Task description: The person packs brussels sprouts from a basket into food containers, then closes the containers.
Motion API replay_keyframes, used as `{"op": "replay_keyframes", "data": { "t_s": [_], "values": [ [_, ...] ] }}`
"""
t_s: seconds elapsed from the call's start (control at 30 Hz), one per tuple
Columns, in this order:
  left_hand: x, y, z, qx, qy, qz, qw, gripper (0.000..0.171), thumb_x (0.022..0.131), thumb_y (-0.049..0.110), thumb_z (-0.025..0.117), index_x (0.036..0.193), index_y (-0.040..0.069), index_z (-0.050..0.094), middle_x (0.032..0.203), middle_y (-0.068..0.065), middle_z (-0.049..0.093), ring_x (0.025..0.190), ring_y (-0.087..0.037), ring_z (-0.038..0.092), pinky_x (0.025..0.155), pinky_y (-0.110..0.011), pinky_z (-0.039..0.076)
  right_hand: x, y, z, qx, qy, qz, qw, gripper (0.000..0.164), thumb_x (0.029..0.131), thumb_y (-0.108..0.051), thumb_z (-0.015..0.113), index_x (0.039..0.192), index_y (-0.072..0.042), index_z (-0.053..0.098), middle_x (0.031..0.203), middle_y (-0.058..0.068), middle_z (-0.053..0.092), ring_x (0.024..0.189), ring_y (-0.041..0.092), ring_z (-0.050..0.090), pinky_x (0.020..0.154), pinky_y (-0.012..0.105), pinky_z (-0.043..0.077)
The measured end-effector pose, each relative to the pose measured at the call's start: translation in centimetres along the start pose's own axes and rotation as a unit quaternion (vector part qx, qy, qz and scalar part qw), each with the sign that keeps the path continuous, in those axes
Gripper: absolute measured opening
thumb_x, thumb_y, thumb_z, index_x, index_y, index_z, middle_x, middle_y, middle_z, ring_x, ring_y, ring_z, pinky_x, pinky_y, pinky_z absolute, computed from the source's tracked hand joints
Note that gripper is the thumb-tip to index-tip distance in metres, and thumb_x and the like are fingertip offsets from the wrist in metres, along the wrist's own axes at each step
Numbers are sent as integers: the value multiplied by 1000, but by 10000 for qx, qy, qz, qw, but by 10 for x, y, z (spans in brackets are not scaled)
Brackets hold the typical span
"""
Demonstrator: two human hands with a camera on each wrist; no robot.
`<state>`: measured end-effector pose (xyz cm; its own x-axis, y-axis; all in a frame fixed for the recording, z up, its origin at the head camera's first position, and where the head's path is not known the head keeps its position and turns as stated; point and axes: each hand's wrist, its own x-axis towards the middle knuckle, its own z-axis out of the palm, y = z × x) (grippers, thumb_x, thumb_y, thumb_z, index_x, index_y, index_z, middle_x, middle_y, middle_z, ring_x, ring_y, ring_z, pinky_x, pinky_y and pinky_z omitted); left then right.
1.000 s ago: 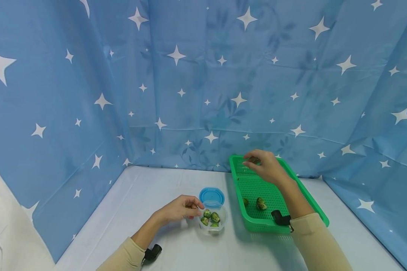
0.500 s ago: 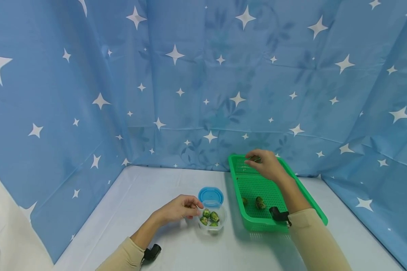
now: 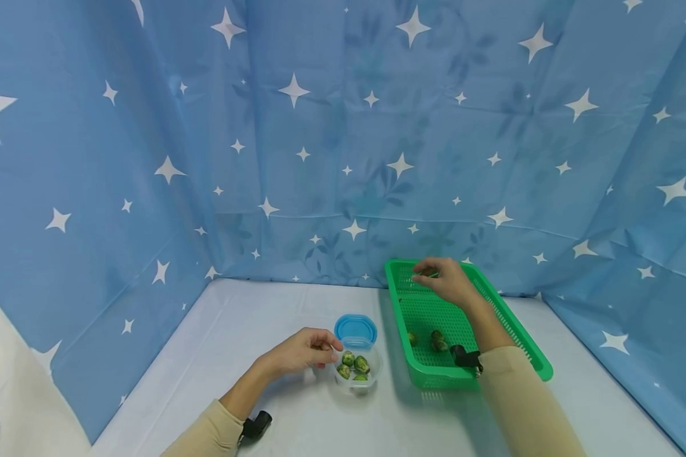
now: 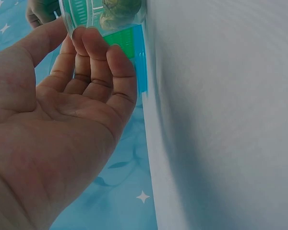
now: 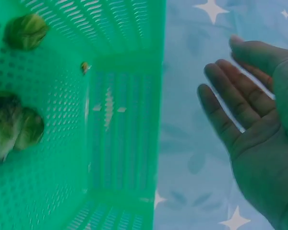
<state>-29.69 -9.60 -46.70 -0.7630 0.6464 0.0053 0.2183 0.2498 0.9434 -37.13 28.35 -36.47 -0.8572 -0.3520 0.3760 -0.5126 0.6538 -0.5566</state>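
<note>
Behind your work hung a blue fabric curtain with white stars [image 3: 343, 139], and before it stood a table with a white cloth [image 3: 263, 311]. The long green plastic basket [image 3: 440, 379] stood on your right side; its wall rose between the contents and the cup. Your right hand [image 3: 443, 277] was above its far end, fingers apart and holding nothing. Your left hand [image 3: 304, 349] was at the rim of the small round clear plastic cup [image 3: 351, 386]; whether it pinched, I cannot tell. The round blue plastic lid [image 3: 356, 325] lay just behind, not yet on. A black wrist camera [image 3: 465, 357] hid a part of the basket. Four green Brussels sprouts [image 3: 361, 364] were already inside the cup; a brownish-green clump [image 3: 437, 341] and one sprout [image 3: 413, 338] were, I judge, left to move. A tiny yellowish scrap [image 5: 84, 67] lay near the basket's end.
</note>
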Motion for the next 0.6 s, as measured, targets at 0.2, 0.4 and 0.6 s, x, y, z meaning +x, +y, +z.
{"op": "replay_keyframes", "data": {
  "t_s": [0.2, 0.4, 0.6],
  "values": [
    [0, 1, -1, 22, -5, 33, 10000, 22, 104, 15, 62, 123, 6, 70, 97, -3, 70, 89, -25, 64, 79, -38, 53, -1, 10, 5, 173, -83, 272, 9994, 22, 101, -20, 72, 119, -7, 75, 112, 12, 74, 102, 27, 68, 85, 47, 57],
    [0, 2, -1, -3, -15, 33, 10000, 23, 104, 14, 62, 123, 5, 69, 99, -7, 71, 85, -19, 62, 77, -36, 53, -6, 18, 8, 343, -274, 617, 9971, 25, 101, -22, 71, 120, -7, 74, 117, 14, 73, 106, 28, 66, 89, 49, 56],
    [0, 3, 1, -24, -35, 78, 10000, 22, 104, 13, 62, 122, 4, 69, 97, -6, 70, 85, -20, 62, 77, -36, 53, -10, 26, 9, 483, -416, 707, 9955, 28, 101, -23, 71, 123, -6, 72, 121, 16, 72, 111, 32, 67, 92, 51, 56]
  ]
}}
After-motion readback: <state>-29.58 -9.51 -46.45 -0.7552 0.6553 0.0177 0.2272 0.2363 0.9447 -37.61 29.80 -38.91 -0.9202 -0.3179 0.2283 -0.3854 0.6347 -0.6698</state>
